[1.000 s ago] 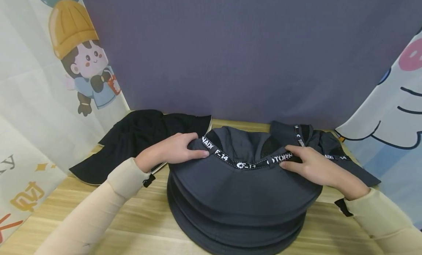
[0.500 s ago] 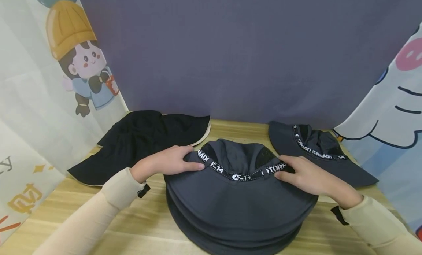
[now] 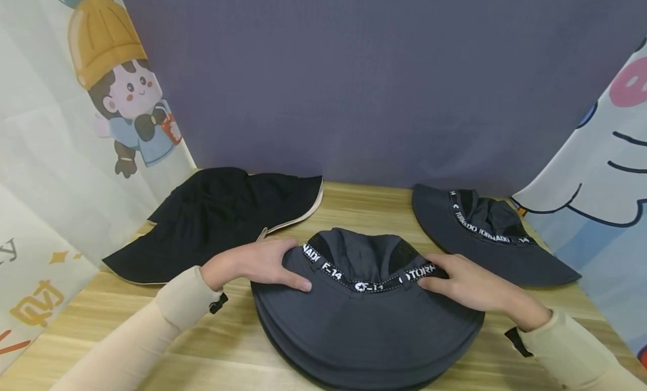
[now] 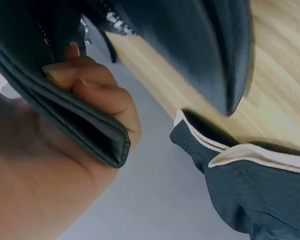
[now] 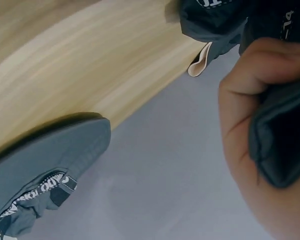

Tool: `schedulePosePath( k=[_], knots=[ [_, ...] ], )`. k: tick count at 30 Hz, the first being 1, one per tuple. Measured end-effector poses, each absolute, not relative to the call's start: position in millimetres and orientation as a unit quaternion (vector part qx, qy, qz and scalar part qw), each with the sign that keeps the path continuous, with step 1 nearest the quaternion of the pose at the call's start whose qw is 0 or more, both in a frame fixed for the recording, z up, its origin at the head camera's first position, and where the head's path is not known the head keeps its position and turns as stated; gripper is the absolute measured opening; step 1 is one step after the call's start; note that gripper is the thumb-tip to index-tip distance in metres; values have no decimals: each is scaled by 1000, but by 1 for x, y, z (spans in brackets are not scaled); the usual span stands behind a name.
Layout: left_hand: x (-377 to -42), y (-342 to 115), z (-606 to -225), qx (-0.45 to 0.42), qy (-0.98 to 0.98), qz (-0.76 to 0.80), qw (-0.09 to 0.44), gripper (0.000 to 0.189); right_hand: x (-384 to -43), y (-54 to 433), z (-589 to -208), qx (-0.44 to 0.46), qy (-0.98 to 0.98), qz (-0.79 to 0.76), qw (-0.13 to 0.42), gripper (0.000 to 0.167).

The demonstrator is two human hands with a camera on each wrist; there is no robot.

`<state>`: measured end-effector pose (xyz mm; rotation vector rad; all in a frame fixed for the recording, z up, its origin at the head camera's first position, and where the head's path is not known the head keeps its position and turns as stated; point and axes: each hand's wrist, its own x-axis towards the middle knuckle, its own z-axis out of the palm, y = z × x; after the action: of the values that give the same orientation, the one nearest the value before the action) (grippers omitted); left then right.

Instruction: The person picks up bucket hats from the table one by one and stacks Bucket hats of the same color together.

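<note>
A dark grey bucket hat (image 3: 366, 335), its crown ringed by a black band with white lettering, lies in the front middle of the head view. At least one more grey brim shows directly beneath its front edge. My left hand (image 3: 258, 262) grips the hat's left side, with the thumb on top. On the right side, my right hand (image 3: 470, 281) holds the brim the same way. The left wrist view shows the left fingers (image 4: 102, 90) curled round a folded brim edge. In the right wrist view the right hand (image 5: 240, 110) wraps round a similar fold.
Black hats with pale edging (image 3: 217, 228) lie at the back left of the wooden table (image 3: 217, 346). Another grey lettered hat (image 3: 500, 256) lies at the back right. A grey-purple backdrop (image 3: 369, 87) stands behind, with printed cloth panels (image 3: 45, 144) at the sides.
Both hands have come down and nearer me with the hat. Its brim now lies closer over those beneath, and the gaps between the layers have narrowed. The hats at the back have not moved.
</note>
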<state>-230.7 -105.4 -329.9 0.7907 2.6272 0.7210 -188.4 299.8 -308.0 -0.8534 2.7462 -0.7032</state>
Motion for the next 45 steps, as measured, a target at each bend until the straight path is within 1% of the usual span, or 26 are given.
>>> schedulePosePath(
  k=[4, 11, 15, 19, 21, 29, 33, 36, 39, 42, 45],
  knots=[
    [-231, -104, -335, 281, 917, 245, 142, 67, -190, 301, -314, -291, 921, -240, 94, 33],
    [-231, -103, -343, 272, 920, 237, 155, 71, -190, 299, -326, -276, 930, -217, 104, 33],
    [-231, -101, -348, 276, 926, 216, 138, 72, -190, 297, -330, -267, 935, -203, 117, 31],
    [-231, -99, -351, 275, 931, 203, 128, 73, -192, 295, -334, -254, 938, -194, 134, 35],
    [-231, -98, -353, 273, 932, 201, 131, 73, -193, 296, -336, -245, 941, -187, 142, 39],
    [-231, -97, -361, 251, 935, 199, 155, 80, -195, 294, -341, -222, 944, -182, 161, 45],
    [-230, -97, -362, 244, 937, 199, 155, 82, -194, 293, -341, -206, 948, -181, 162, 54],
    [-228, -96, -361, 241, 940, 186, 150, 90, -191, 292, -340, -209, 955, -157, 144, 62],
    [-226, -93, -359, 240, 948, 151, 144, 100, -186, 290, -339, -208, 963, -120, 120, 66],
    [-224, -90, -357, 245, 953, 114, 138, 105, -179, 285, -335, -198, 973, -75, 94, 66],
    [-222, -87, -354, 249, 955, 94, 133, 103, -170, 278, -330, -194, 979, -26, 62, 62]
  ],
)
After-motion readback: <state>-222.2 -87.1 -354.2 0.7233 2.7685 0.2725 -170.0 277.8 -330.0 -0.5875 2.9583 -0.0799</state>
